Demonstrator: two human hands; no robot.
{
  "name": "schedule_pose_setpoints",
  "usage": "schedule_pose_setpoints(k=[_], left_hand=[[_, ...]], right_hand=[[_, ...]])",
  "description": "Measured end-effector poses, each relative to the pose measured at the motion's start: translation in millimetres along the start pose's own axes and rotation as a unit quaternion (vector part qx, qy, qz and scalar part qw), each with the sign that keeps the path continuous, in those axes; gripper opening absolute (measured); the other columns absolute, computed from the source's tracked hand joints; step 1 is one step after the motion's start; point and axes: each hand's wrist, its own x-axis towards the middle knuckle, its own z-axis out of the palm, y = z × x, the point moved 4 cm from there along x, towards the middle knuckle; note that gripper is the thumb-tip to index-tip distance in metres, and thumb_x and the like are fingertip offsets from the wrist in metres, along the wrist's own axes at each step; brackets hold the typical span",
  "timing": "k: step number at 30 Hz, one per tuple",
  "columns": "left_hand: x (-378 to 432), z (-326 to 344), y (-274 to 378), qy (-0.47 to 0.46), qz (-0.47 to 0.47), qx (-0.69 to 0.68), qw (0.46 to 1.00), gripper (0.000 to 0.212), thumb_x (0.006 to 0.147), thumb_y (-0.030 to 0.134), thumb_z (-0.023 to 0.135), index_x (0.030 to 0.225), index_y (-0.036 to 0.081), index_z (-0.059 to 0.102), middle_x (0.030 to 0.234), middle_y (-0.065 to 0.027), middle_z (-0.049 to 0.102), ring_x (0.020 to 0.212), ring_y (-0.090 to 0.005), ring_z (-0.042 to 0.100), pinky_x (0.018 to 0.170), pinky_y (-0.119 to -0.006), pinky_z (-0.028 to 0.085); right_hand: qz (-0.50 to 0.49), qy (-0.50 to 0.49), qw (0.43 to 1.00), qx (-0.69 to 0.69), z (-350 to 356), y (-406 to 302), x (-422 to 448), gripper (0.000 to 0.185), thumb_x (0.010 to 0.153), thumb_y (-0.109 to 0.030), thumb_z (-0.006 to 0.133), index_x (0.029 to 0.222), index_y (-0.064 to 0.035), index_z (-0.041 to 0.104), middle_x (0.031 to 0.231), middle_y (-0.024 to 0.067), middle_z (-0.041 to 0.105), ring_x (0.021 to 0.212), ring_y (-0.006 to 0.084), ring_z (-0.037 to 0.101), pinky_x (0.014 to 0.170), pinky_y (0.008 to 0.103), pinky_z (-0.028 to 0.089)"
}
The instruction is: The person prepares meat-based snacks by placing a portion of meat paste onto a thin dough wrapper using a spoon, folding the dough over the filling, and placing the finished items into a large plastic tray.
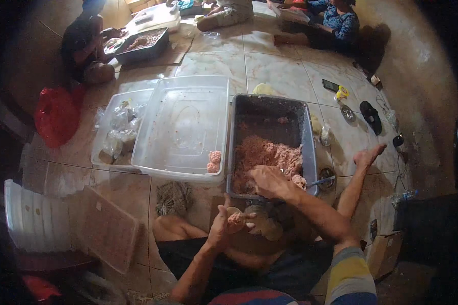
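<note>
My left hand [222,225] holds a thin round wrapper [234,210] with a lump of pink minced filling [235,222] on it, over my lap. My right hand [269,181] reaches down into a grey plastic tub [313,152] of pink minced mixture [278,156]. Its fingertips are hidden, so whether they grip anything is unclear. Beside that hand, a paler lump [299,182] sits in the tub's near right corner. A blue-handled utensil [322,181] crosses the rim there. Pale round wrappers [269,227] lie below the tub, before my lap.
Left of the tub stands a clear plastic tray [183,126] holding pinkish balls [213,162]. Another clear bin [118,129] contains bagged items. A dark cloth [173,198] lies near my knee. A phone [330,85] rests at right. Other people work beyond, one by another dark tub [143,51].
</note>
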Motion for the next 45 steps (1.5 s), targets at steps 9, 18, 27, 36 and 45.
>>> schedule_pose_setpoints(k=[9, 18, 27, 36, 45], left_hand=[[-2, 6, -5, -0.007, -0.003, 0.020, 1.000, 0.081, 0.098, 0.063, 0.034, 0.144, -0.004, 0.035, 0.119, -0.0266, 0.061, 0.087, -0.0233, 0.068, 0.081, -0.035, 0.057], [3, -7, -18, 0.006, 0.055, 0.003, 0.998, 0.074, 0.098, 0.065, 0.032, 0.096, -0.003, 0.062, 0.081, -0.0119, 0.059, 0.078, -0.0281, 0.061, 0.084, -0.045, 0.050], [-24, 17, 7, 0.080, 0.036, 0.083, 0.993, 0.074, 0.098, 0.064, 0.032, 0.126, -0.002, 0.050, 0.113, -0.0226, 0.064, 0.093, -0.0280, 0.066, 0.085, -0.039, 0.052], [16, -11, -5, 0.052, -0.097, 0.058, 0.992, 0.075, 0.096, 0.067, 0.034, 0.136, 0.004, 0.042, 0.109, -0.0198, 0.066, 0.085, -0.0273, 0.068, 0.078, -0.040, 0.057], [0, 6, 1, -0.041, -0.045, 0.031, 0.998, 0.083, 0.094, 0.071, 0.031, 0.141, 0.003, 0.031, 0.117, -0.0273, 0.062, 0.096, -0.0310, 0.066, 0.087, -0.044, 0.054]], right_hand=[[0.032, 0.098, 0.994, 0.029, -15, -2, -23, 0.017, 0.088, -0.020, 0.063, 0.088, -0.0027, 0.065, 0.085, 0.0138, 0.062, 0.084, 0.0326, 0.063, 0.075, 0.0445, 0.051], [0.171, 0.281, 0.943, 0.045, -20, 84, -95, 0.015, 0.086, -0.015, 0.061, 0.083, -0.0014, 0.066, 0.084, 0.0172, 0.062, 0.080, 0.0351, 0.063, 0.072, 0.0452, 0.050], [0.108, 0.021, 0.994, -0.022, -73, -19, -50, 0.020, 0.086, -0.018, 0.058, 0.095, -0.0055, 0.071, 0.094, 0.0175, 0.069, 0.095, 0.0361, 0.067, 0.080, 0.0481, 0.054], [0.063, -0.034, 0.995, -0.064, -4, -18, 23, 0.019, 0.084, -0.016, 0.060, 0.092, -0.0036, 0.072, 0.095, 0.0192, 0.071, 0.094, 0.0357, 0.069, 0.078, 0.0460, 0.057], [0.004, 0.211, 0.977, -0.014, -39, 1, -20, 0.019, 0.085, -0.022, 0.068, 0.086, -0.0024, 0.069, 0.087, 0.0179, 0.065, 0.088, 0.0342, 0.064, 0.079, 0.0448, 0.051]])
